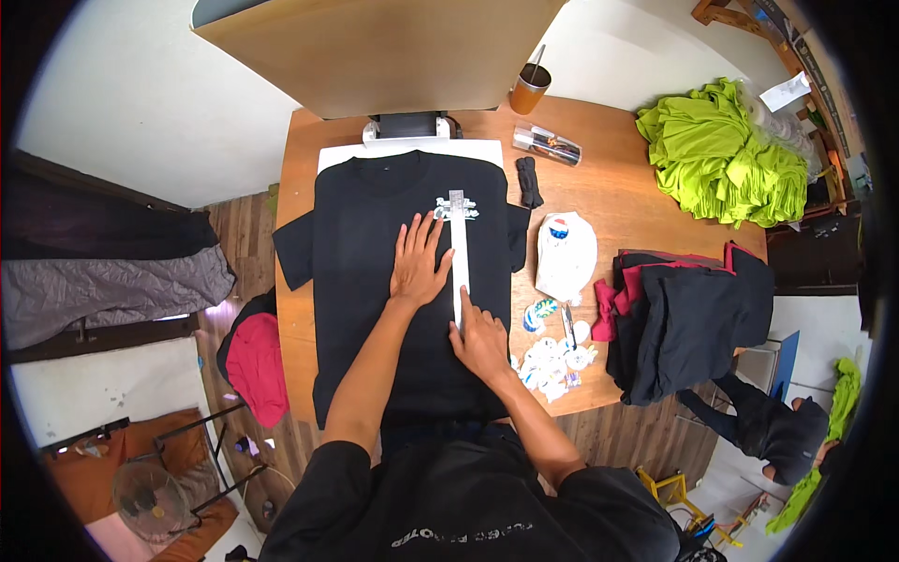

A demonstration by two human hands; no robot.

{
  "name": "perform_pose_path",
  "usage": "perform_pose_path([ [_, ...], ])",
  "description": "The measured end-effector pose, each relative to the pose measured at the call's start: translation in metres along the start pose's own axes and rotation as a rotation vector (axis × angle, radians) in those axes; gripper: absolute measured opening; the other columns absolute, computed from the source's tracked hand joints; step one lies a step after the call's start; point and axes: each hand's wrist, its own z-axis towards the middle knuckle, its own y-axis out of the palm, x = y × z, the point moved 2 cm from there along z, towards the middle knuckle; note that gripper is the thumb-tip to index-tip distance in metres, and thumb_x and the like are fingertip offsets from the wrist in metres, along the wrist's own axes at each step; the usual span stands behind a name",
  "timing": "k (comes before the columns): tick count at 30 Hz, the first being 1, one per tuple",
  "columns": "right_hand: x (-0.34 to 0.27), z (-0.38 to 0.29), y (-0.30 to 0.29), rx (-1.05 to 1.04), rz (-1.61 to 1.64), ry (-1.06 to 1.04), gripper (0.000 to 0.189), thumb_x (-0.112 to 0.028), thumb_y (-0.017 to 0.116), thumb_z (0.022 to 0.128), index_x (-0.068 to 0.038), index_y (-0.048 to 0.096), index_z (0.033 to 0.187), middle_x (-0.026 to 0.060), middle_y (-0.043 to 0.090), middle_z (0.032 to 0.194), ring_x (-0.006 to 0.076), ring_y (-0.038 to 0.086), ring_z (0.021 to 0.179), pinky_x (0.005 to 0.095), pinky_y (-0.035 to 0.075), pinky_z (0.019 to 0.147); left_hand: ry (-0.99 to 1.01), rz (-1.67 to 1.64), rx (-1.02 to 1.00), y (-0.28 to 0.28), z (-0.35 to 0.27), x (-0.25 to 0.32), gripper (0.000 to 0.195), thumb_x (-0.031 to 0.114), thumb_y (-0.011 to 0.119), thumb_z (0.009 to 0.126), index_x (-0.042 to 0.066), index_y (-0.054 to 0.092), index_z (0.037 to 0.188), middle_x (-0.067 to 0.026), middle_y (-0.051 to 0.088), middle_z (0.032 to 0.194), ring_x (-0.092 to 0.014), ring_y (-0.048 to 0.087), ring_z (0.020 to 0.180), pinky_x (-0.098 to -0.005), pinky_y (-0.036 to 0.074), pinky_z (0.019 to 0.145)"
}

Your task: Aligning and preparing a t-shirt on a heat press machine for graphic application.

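A black T-shirt (365, 281) lies spread, collar away from me, over a white platen (484, 149) on the table. Light lettering is printed on its upper right chest. A steel ruler (459, 246) runs lengthwise down the shirt, its far end overlapping the print (444, 212). Palm down on the fabric is my left hand (419, 263), fingers spread, thumb tip at the ruler's left edge. My right hand (481, 341) holds the ruler's near end, index finger stretched along it and thumb by its left edge. That end is partly hidden under the hand.
A raised brown-faced panel (393, 56), seemingly a heat press's upper plate, overhangs the back. Rightward on the table (604, 175) are a tumbler (530, 90), a clear case (548, 144), a white bundle (567, 253), stickers (551, 365) and folded dark garments (674, 323). Lime-green cloth (723, 154) is heaped behind. Another person (779, 428) is at right.
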Motion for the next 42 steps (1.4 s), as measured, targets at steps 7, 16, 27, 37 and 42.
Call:
perform_pose_path([
  [7, -0.0014, 0.0022, -0.0078, 0.028, 0.089, 0.017, 0.073, -0.021, 0.072, 0.094, 0.003, 0.043, 0.156, 0.0176, 0.070, 0.091, 0.0342, 0.067, 0.083, 0.0463, 0.051, 0.073, -0.012, -0.004, 0.021, -0.0041, -0.0006, 0.0046, 0.064, 0.043, 0.052, 0.106, 0.011, 0.042, 0.161, -0.0210, 0.027, 0.171, -0.035, 0.022, 0.160, -0.0516, 0.013, 0.130],
  [16, -0.0022, 0.0015, -0.0063, 0.074, 0.128, 0.004, 0.073, -0.021, 0.073, 0.093, 0.003, 0.044, 0.155, 0.0196, 0.070, 0.088, 0.0358, 0.067, 0.081, 0.0466, 0.051, 0.074, 0.011, -0.012, 0.018, -0.0009, -0.0016, 0.0016, 0.062, 0.042, 0.051, 0.106, 0.011, 0.045, 0.159, -0.0160, 0.030, 0.171, -0.035, 0.023, 0.160, -0.0515, 0.012, 0.130],
  [27, -0.0019, -0.0004, -0.0060, 0.056, 0.121, 0.001, 0.073, -0.021, 0.073, 0.093, 0.004, 0.044, 0.155, 0.0185, 0.070, 0.087, 0.0350, 0.066, 0.081, 0.0452, 0.048, 0.072, -0.003, -0.012, -0.006, -0.0019, -0.0005, 0.0017, 0.059, 0.038, 0.046, 0.108, 0.009, 0.042, 0.160, -0.0108, 0.033, 0.170, -0.034, 0.021, 0.160, -0.0520, 0.012, 0.130],
  [37, -0.0020, -0.0012, -0.0071, 0.058, 0.134, 0.008, 0.073, -0.020, 0.073, 0.093, 0.003, 0.044, 0.155, 0.0188, 0.069, 0.087, 0.0352, 0.065, 0.081, 0.0455, 0.048, 0.072, 0.001, -0.051, 0.024, -0.0034, -0.0010, 0.0029, 0.058, 0.037, 0.048, 0.108, 0.009, 0.044, 0.159, -0.0133, 0.034, 0.169, -0.035, 0.023, 0.159, -0.0523, 0.014, 0.130],
  [42, -0.0037, -0.0009, -0.0094, 0.037, 0.093, 0.004, 0.073, -0.022, 0.072, 0.094, 0.005, 0.045, 0.155, 0.0156, 0.070, 0.092, 0.0321, 0.067, 0.082, 0.0439, 0.051, 0.073, 0.014, -0.036, 0.034, -0.0026, -0.0018, 0.0011, 0.058, 0.037, 0.049, 0.107, 0.010, 0.044, 0.158, -0.0146, 0.034, 0.168, -0.035, 0.024, 0.159, -0.0523, 0.014, 0.130],
])
